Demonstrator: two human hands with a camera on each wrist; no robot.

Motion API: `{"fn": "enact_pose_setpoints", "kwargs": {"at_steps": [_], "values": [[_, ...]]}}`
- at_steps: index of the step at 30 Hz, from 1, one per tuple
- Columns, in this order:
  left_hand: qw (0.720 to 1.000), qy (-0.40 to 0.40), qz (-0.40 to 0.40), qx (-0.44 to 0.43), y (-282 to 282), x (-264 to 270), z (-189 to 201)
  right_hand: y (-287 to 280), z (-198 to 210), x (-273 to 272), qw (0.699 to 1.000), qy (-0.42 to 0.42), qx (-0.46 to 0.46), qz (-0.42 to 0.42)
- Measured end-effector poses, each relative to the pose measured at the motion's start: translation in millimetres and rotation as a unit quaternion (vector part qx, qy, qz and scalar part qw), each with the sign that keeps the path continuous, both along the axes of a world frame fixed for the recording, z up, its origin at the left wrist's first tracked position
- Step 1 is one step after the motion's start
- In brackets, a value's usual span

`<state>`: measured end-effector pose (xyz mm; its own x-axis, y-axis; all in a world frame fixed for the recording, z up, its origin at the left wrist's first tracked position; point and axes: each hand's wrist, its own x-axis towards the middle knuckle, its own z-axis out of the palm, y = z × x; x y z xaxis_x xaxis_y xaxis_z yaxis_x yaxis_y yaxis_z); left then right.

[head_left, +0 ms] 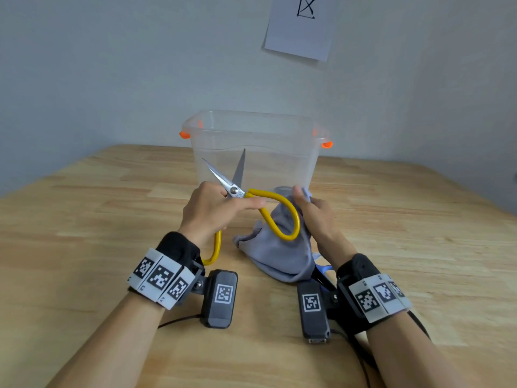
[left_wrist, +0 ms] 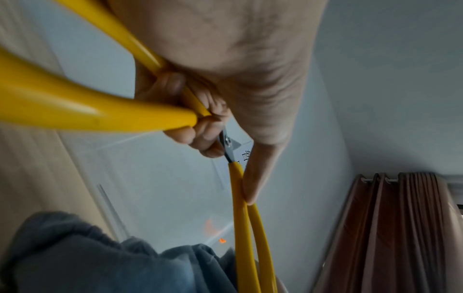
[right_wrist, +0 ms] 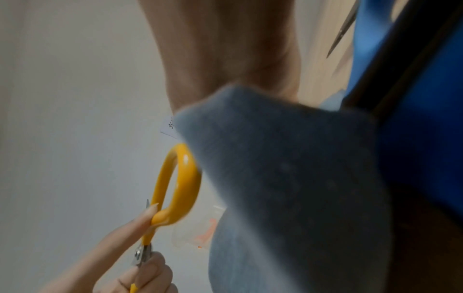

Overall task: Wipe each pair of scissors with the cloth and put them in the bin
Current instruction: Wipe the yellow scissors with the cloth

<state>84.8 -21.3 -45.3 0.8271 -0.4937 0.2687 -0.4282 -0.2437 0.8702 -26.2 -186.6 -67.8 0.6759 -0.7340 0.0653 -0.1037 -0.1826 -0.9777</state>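
My left hand (head_left: 221, 210) grips yellow-handled scissors (head_left: 279, 217) near the pivot, thumb along one handle; the blades stand parted and point up toward the clear bin (head_left: 254, 152). In the left wrist view the fingers (left_wrist: 198, 138) curl round the yellow handles (left_wrist: 240, 198). My right hand (head_left: 313, 211) holds a grey cloth (head_left: 277, 256) against the far handle loop; the cloth hangs down to the table. The right wrist view shows the cloth (right_wrist: 288, 178) beside the yellow loop (right_wrist: 180, 182). Blue-handled scissors (head_left: 321, 271) lie partly hidden under the cloth and my right wrist.
The clear bin with orange clips (head_left: 184, 134) stands at the back of the wooden table (head_left: 98, 219), against a pale wall. A dark object (head_left: 284, 189) shows through the bin's base. A paper sheet (head_left: 299, 26) hangs on the wall. Brown curtains (left_wrist: 391, 228) appear in the left wrist view.
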Motion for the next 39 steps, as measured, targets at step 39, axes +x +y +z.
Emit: {"fn": "enact_pose_setpoints", "kwargs": {"at_steps": [39], "values": [[0.998, 0.06, 0.012, -0.032, -2.1, -4.9, -1.2, 1.2, -1.7, -2.1, 0.959, -0.06, -0.082, 0.264]]}}
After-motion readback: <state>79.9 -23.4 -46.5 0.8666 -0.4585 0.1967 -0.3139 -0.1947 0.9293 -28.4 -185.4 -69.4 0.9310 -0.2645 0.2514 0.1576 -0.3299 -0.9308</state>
